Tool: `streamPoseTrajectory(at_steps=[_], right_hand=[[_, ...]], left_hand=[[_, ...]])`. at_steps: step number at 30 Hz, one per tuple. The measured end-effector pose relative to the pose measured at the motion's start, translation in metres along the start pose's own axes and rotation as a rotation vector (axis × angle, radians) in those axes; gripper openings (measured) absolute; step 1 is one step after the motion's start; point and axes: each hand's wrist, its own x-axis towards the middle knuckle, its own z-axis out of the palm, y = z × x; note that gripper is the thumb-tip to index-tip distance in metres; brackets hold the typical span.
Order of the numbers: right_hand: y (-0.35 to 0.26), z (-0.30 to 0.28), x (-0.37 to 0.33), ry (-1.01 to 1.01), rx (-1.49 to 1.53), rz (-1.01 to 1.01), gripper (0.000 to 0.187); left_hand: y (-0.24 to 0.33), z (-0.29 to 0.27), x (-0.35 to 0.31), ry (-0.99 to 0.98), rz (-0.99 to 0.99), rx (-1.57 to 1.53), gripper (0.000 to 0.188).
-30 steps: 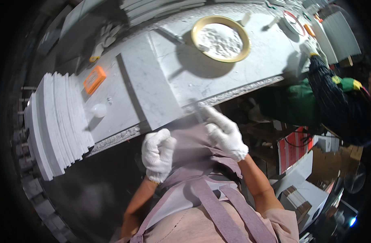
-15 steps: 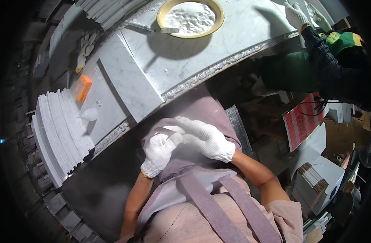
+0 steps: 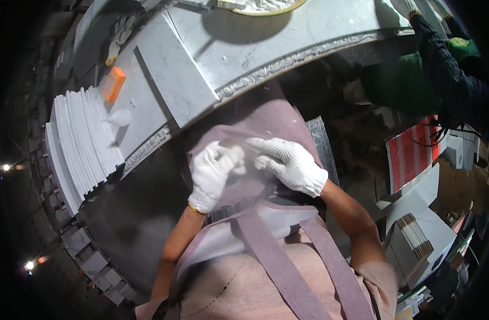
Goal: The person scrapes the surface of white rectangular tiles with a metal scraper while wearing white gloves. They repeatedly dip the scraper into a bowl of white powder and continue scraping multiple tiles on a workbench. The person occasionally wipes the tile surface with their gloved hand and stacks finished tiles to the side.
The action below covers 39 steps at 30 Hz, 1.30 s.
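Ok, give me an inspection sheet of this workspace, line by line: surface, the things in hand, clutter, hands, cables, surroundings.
Surface: grey marble bench with a rough front edge; a loose marble slab lies on it.
Things in hand: small flat piece pinched between both hands, in front of the mauve apron; too small to tell more.
Clutter: orange block, small white bottle, stack of white tiles at the bench's left end.
Hands: left hand and right hand, both in white knit gloves, closed on the piece.
Cables: dark cords at right.
Surroundings: co-worker's dark sleeve, red sheet, grey boxes.
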Motion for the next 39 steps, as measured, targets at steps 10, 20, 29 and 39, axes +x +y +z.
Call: streamPoseTrajectory(at_steps=[10,20,29,39], right_hand=[[-0.002,-0.007,-0.007,0.117,0.206,0.166,0.033],[-0.010,0.017,-0.007,0.085,0.404,0.322,0.022],[-0.013,0.024,0.005,0.031,-0.310,0.266,0.020],[-0.057,0.031,0.013,-0.032,-0.129,0.344,0.021]], left_hand=[[-0.019,-0.037,0.007,-0.090,0.057,-0.365,0.022],[-0.016,0.007,-0.001,-0.092,0.131,0.096,0.017],[-0.040,-0.001,-0.003,-0.122,0.149,-0.019,0.022],[-0.064,-0.014,0.001,-0.008,0.474,-0.096,0.025]])
